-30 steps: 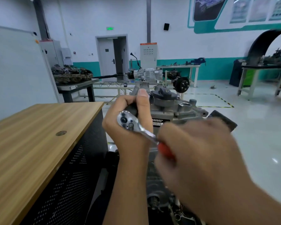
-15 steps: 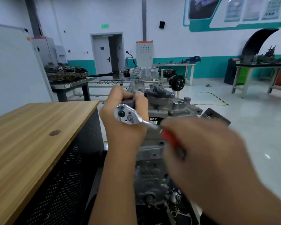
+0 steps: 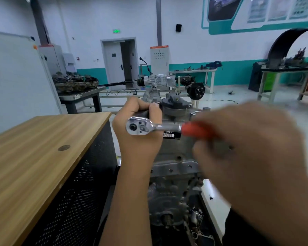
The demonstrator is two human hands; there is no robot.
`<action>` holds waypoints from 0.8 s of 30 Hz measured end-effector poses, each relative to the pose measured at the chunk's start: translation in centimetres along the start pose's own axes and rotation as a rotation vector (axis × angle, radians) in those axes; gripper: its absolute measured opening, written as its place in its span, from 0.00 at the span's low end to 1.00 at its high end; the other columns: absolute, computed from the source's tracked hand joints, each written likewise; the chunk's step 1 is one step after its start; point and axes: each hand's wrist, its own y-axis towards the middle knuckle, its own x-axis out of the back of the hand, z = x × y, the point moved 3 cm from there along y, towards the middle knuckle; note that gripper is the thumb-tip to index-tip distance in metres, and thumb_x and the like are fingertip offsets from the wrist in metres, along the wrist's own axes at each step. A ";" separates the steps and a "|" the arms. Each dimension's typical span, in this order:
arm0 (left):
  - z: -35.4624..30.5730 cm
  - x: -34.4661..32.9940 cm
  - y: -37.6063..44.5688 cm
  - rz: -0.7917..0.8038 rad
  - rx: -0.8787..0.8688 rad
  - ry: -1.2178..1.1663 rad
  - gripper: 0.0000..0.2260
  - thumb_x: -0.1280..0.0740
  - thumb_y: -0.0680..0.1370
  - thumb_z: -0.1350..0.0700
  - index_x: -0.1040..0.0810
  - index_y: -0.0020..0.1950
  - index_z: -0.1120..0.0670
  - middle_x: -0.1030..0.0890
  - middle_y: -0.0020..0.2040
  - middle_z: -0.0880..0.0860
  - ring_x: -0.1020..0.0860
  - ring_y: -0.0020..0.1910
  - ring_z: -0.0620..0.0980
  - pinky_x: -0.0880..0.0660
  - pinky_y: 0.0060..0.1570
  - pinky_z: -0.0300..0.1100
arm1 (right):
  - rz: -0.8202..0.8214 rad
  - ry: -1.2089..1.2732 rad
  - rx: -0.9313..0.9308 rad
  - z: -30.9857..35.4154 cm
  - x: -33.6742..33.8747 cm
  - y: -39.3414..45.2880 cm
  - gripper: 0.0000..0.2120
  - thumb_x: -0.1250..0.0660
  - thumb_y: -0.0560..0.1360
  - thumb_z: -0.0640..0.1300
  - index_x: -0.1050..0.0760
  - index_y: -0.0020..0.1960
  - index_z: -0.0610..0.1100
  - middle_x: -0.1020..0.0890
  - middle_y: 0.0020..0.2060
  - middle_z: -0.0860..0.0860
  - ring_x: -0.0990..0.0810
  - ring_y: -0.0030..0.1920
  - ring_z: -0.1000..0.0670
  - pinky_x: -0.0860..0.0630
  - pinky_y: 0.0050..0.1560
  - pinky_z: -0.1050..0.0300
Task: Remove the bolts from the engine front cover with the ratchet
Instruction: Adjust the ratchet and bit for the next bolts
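Here, ratchet (image 3: pixel 155 127): handle axis was laid roughly level, head at left, red grip at right.
Left hand (image 3: pixel 138 132): was curled round the socket stem behind the head, nearer the bolt.
Right hand (image 3: pixel 247 148): was blurred; appeared wrapped on the red grip.
Engine front cover (image 3: pixel 174 157): was located directly behind the head.
Label (image 3: pixel 171 134): partly hidden; digits unclear.

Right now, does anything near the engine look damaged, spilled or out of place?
Nothing stands out. The left hand steadies the ratchet head at the engine top; the blurred right hand holds its red handle.
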 end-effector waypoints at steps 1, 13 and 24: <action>0.0 0.1 0.0 0.032 -0.011 0.032 0.08 0.30 0.75 0.68 0.24 0.37 0.63 0.22 0.31 0.45 0.25 0.30 0.40 0.30 0.31 0.31 | -0.043 0.007 -0.006 -0.7 0.8 1.1 0.07 0.25 0.69 0.36 0.16 0.46 0.44 0.17 0.37 0.47 0.20 0.39 0.40 0.27 0.46 0.42; -0.2 -1.2 0.5 0.010 0.072 -0.016 0.11 0.28 0.76 0.61 0.24 0.35 0.52 0.21 0.31 0.49 0.22 0.30 0.45 0.26 0.29 0.39 | 0.029 0.046 0.007 0.0 -1.7 -2.2 0.05 0.28 0.69 0.46 0.17 0.39 0.44 0.21 0.33 0.48 0.25 0.33 0.41 0.24 0.37 0.44; 0.5 -0.3 -0.4 0.012 0.150 -0.082 0.09 0.27 0.74 0.58 0.22 0.36 0.50 0.19 0.31 0.44 0.22 0.33 0.38 0.27 0.39 0.31 | 0.085 0.048 0.005 1.1 -2.6 -4.0 0.10 0.30 0.73 0.45 0.20 0.34 0.44 0.22 0.28 0.49 0.23 0.29 0.43 0.24 0.38 0.46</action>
